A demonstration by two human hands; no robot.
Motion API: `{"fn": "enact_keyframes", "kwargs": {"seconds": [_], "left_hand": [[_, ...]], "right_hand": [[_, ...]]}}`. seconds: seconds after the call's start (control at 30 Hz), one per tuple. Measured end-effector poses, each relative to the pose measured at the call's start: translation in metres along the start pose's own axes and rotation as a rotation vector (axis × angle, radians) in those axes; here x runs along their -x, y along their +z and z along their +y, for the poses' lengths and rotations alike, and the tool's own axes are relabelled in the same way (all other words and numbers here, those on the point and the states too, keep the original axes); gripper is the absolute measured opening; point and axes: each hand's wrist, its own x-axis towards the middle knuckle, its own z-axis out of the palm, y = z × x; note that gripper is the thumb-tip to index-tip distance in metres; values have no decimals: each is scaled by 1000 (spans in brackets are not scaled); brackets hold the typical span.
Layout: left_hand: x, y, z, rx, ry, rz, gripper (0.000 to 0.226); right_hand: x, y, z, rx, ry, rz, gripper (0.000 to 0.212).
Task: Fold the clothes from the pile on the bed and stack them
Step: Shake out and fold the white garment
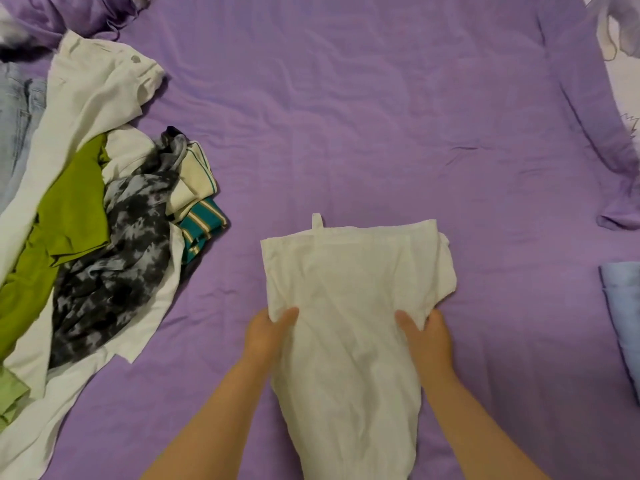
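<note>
The left hand (268, 336) pinches the left side of a white garment (349, 306), thumb on top of the cloth and the other fingers hidden beneath it. The right hand (427, 339) does the same on the right side, thumb over the fabric and fingers tucked under. Between them the garment lies spread on the purple bedsheet (346, 116), near the bed's near edge and roughly midway along it; its far end, with a small hanging loop, rests flat on the sheet, while its near end trails toward the person. It looks partly folded already, narrowed to a long panel, so this piece is probably mid-fold with at least one crosswise fold to come.

At the right edge of the bed a light blue folded cloth (621, 313) lies flat, well apart from the white garment; it may be the start of the stack, though only part of it shows.

Along the left edge the pile (86, 220) is large and unsorted: a white shirt (93, 95) with a button, a lime green top (69, 216), a grey tie-dye piece (117, 258), a teal striped item (202, 221) and pale denim (17, 112) at the far left. By this showing the task is early: one piece perhaps done, one in hand, most of the pile left.
</note>
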Motion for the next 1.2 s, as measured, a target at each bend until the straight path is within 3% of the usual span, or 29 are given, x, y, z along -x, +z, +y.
{"fn": "enact_keyframes", "kwargs": {"seconds": [0.07,0.17,0.23,0.3,0.33,0.5,0.67,0.77,0.83,0.97,1.07,1.2], "left_hand": [[5,0,-13,-69,48,71,29],[11,-3,-19,-23,48,149,26],[22,-2,-23,23,27,145,41],[39,1,-34,83,33,97,56],[49,3,-43,123,44,49,57],[94,6,-82,233,-40,-82,30],[114,-5,-109,168,-224,-239,35],[122,-8,-118,139,-243,-208,36],[126,-8,-116,194,-274,-217,36],[130,-6,-121,343,-318,-296,31],[138,-6,-131,356,-315,-373,26],[148,-4,-138,343,-307,-435,27]], "right_hand": [[3,-4,12,74,-38,89,14],[12,-14,19,125,-75,129,18],[29,-12,23,138,-81,25,46],[52,-8,36,174,-115,-100,71],[62,-8,45,189,-141,-136,74],[79,-20,68,125,-28,40,52],[104,-17,68,169,-151,-151,68],[117,-17,76,389,-154,-13,62],[125,-12,74,662,-273,28,64],[132,24,61,1086,-653,-214,66],[136,32,79,1353,-681,-418,66],[164,10,106,1453,-723,-439,59]]}}
